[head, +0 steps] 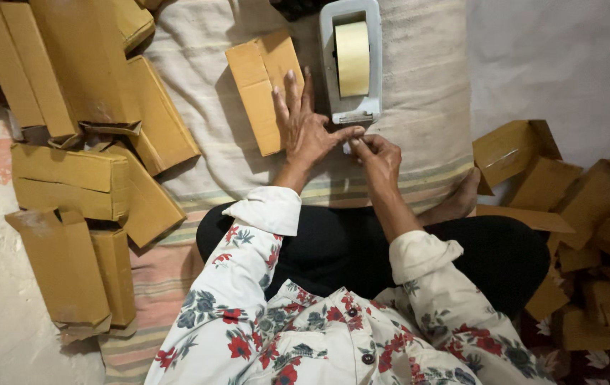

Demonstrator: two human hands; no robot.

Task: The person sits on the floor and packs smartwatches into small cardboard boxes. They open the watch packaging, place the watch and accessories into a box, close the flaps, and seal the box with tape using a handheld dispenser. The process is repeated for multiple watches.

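Note:
A flat brown cardboard box point(259, 85) lies on the striped cloth in front of me. My left hand point(303, 125) rests with spread fingers on the box's right edge. Its thumb reaches toward the front of a grey tape dispenser point(351, 68) that holds a roll of pale tape point(353, 58). My right hand point(376, 158) is just below the dispenser's cutter, with thumb and fingers pinched on the end of a small strip of tape. Both hands nearly touch at the thumbs.
Many closed brown boxes point(91, 142) are stacked at the left. A heap of open, unfolded boxes point(583, 214) lies at the right. I sit cross-legged on the cloth point(405, 164) in a flowered shirt, a bare foot point(462, 199) showing.

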